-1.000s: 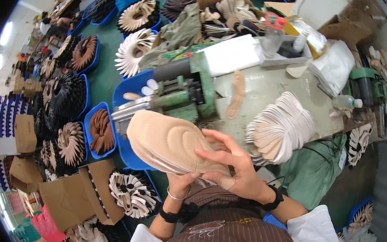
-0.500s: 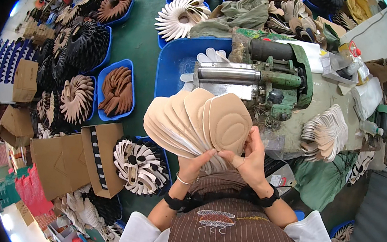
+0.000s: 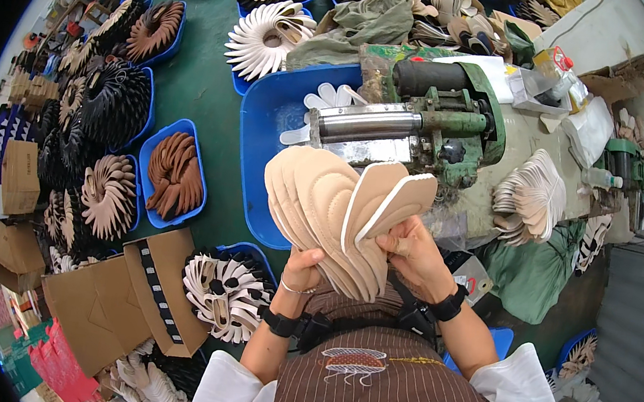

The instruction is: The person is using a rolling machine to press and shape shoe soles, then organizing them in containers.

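Observation:
A fanned stack of beige insoles (image 3: pixel 314 200) with white undersides hangs in front of my chest, between both hands. My left hand (image 3: pixel 303 269) is closed round the lower left side of the stack, thumb on top. At the right side, my right hand (image 3: pixel 414 248) pinches the insoles, its thumb on the face of the outermost ones. Two insoles at the right of the fan stand apart from the others, showing white edges. Fingers behind the stack are hidden. Just beyond is a green machine (image 3: pixel 447 128) with a shiny metal roller (image 3: pixel 367 125).
A blue tub (image 3: pixel 265 138) with a few white insoles stands left of the machine. Another insole stack (image 3: pixel 531 196) lies on the workbench (image 3: pixel 494 178) at right. Blue tubs of brown insoles (image 3: pixel 176 175) and cardboard boxes (image 3: pixel 95 310) cover the floor at left.
My right hand has shifted slightly right and tilted the rightmost insoles away from the fan. My left hand has moved a little left and down. The whole view has turned slightly.

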Tool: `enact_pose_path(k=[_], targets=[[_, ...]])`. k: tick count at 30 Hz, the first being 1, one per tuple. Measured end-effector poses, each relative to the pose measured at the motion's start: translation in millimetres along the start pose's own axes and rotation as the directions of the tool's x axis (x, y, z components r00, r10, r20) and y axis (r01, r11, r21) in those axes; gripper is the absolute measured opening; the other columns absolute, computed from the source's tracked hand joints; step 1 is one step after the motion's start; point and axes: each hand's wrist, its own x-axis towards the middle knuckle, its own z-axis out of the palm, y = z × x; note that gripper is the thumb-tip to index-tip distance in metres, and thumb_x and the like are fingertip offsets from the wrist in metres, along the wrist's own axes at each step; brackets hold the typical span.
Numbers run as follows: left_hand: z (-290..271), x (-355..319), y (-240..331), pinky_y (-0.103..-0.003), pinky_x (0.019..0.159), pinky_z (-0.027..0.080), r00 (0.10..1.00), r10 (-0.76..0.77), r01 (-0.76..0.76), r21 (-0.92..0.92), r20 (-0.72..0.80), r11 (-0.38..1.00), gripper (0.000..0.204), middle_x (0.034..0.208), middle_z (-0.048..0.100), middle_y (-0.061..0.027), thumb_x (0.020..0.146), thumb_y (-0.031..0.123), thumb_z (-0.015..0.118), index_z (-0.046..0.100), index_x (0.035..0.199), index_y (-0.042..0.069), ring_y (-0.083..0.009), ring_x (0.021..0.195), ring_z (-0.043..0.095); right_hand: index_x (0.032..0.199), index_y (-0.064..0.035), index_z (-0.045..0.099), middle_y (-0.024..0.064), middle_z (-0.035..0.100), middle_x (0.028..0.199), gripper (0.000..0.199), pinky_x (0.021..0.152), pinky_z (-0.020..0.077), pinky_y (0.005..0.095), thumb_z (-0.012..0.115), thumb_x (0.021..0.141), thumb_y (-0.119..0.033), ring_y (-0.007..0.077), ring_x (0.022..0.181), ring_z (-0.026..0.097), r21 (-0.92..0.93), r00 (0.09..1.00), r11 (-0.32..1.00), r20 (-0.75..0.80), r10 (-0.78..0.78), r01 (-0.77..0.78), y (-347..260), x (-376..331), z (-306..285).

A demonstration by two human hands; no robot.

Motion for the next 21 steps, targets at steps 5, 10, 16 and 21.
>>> enact_pose_path(k=[5, 10, 16, 21], targets=[[-0.3, 12.5, 17.0, -0.044, 0.107, 0.034, 0.999, -0.016, 0.019, 0.052, -0.051, 0.998, 0.080, 0.136, 0.044, -0.0189, 0.069, 0.020, 0.065, 0.031, 0.137, -0.003, -0.0334, 0.125, 0.044, 0.121, -0.0012, 0.052, 0.0084, 0.060, 0.117, 0.042, 0.095, 0.0461, 0.0328, 0.064, 0.082, 0.003, 0.0183, 0.109, 0.057, -0.034, 0.995, 0.994, -0.017, -0.102, 0.101, 7.0, 16.4, -3.2], [-35.5, 27.1, 47.4, -0.046, 0.093, 0.047, 0.989, 0.135, -0.143, -0.155, -0.062, 0.977, 0.080, 0.124, 0.049, -0.0218, 0.068, 0.027, 0.061, 0.031, 0.135, -0.005, -0.0330, 0.108, 0.054, 0.116, -0.0058, 0.054, 0.0028, 0.058, 0.114, 0.036, 0.094, 0.0448, 0.0294, 0.060, 0.084, 0.006, 0.0138, 0.109, 0.054, -0.240, 0.953, 0.945, -0.152, -0.262, 0.222, 39.6, 16.7, -45.4], [-51.1, 22.5, 81.9, -0.045, 0.087, 0.050, 0.972, 0.214, -0.223, -0.099, -0.096, 0.970, 0.082, 0.118, 0.046, -0.0157, 0.071, 0.036, 0.063, 0.030, 0.135, -0.001, -0.0272, 0.101, 0.053, 0.111, -0.0052, 0.054, 0.0020, 0.060, 0.103, 0.029, 0.085, 0.0444, 0.0248, 0.059, 0.084, 0.005, 0.0099, 0.098, 0.055, -0.519, 0.859, 0.810, -0.248, -0.448, 0.273, 43.6, 72.7, -73.4], [-58.6, 13.3, 78.6, -0.044, 0.084, 0.052, 0.974, 0.189, -0.205, -0.125, -0.125, 0.971, 0.081, 0.119, 0.047, -0.0178, 0.070, 0.034, 0.062, 0.030, 0.135, -0.002, -0.0285, 0.101, 0.055, 0.111, 0.0030, 0.050, 0.0066, 0.059, 0.107, 0.027, 0.087, 0.0445, 0.0268, 0.058, 0.085, 0.005, 0.0136, 0.099, 0.057, -0.635, 0.802, 0.705, -0.219, -0.555, 0.315, 25.8, 67.5, -22.7]])
